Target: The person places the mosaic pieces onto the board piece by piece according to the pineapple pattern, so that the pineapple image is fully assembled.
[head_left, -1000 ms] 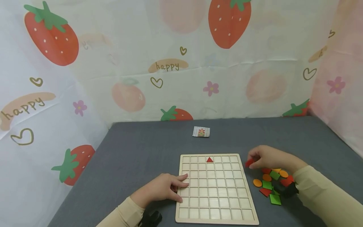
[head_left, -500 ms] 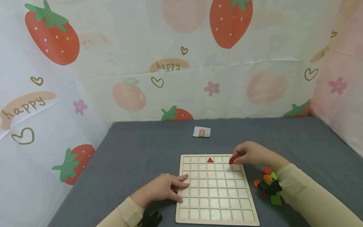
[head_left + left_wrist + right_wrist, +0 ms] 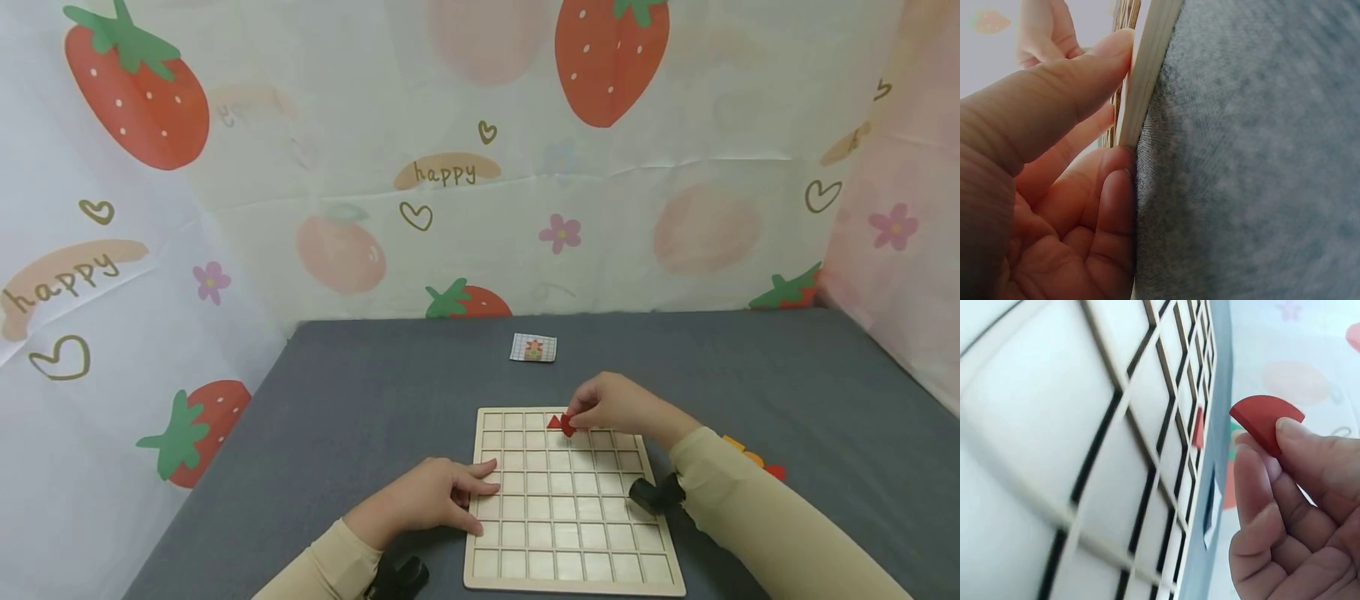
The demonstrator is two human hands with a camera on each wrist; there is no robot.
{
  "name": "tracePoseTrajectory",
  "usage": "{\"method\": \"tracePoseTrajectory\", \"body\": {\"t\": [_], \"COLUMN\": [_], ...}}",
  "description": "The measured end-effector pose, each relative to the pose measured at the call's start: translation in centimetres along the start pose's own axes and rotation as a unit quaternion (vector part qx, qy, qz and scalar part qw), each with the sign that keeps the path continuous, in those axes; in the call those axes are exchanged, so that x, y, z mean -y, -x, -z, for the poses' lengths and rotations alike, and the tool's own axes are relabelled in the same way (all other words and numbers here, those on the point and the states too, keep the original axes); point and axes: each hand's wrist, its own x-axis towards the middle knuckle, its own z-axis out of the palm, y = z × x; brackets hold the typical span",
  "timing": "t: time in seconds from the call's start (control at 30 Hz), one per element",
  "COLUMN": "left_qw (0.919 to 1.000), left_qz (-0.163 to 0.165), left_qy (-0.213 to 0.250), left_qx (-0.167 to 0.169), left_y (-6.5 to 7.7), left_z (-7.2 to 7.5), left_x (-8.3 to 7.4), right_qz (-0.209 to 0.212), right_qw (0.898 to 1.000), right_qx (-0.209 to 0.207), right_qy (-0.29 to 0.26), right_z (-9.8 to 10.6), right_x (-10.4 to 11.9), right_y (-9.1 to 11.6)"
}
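Observation:
My right hand (image 3: 626, 408) pinches a red fan-shaped tile (image 3: 1261, 417) between thumb and fingers, over the far rows of a pale wooden grid board (image 3: 561, 507). Just left of that tile, a red triangle tile (image 3: 553, 422) lies in a top-row square; the right wrist view shows it near the board's far edge. My left hand (image 3: 427, 497) rests on the board's left edge. In the left wrist view its thumb (image 3: 1100, 62) presses on the rim, while lower fingers lie folded against the board's side.
A small card with a printed grid picture (image 3: 533, 348) lies behind the board. To the right, orange tiles (image 3: 753, 458) and a red tile (image 3: 776, 472) peek out past the right sleeve (image 3: 757, 492), which hides the rest of the pile. Patterned cloth walls border the grey table.
My right hand has carried the red fan-shaped tile leftward from beside the board to right next to the triangle tile. The left hand has stayed in place.

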Motion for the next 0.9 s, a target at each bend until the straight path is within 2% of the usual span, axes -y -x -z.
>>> {"method": "tracePoseTrajectory", "body": {"t": [0.17, 0.43, 0.67, 0.9], "left_qw": [1.0, 1.0, 1.0, 1.0], "left_qz": [-0.001, -0.005, -0.005, -0.002], "left_qy": [0.0, -0.005, -0.001, 0.001], "left_qx": [-0.001, -0.002, -0.001, -0.002], "left_y": [-0.1, -0.2, -0.1, -0.1], "left_z": [0.0, 0.0, 0.0, -0.1], "left_x": [0.1, 0.1, -0.1, -0.1], "right_qz": [-0.017, -0.04, -0.053, -0.05], "right_qw": [1.0, 0.998, 0.996, 0.995], "right_qx": [-0.008, -0.025, -0.03, -0.014], "right_qy": [-0.006, 0.041, 0.071, 0.083], "right_z": [-1.3, -2.7, -3.2, -3.2], "right_x": [0.8, 1.7, 1.7, 1.9], "right_y": [-1.2, -2.7, -3.2, -3.4]}}
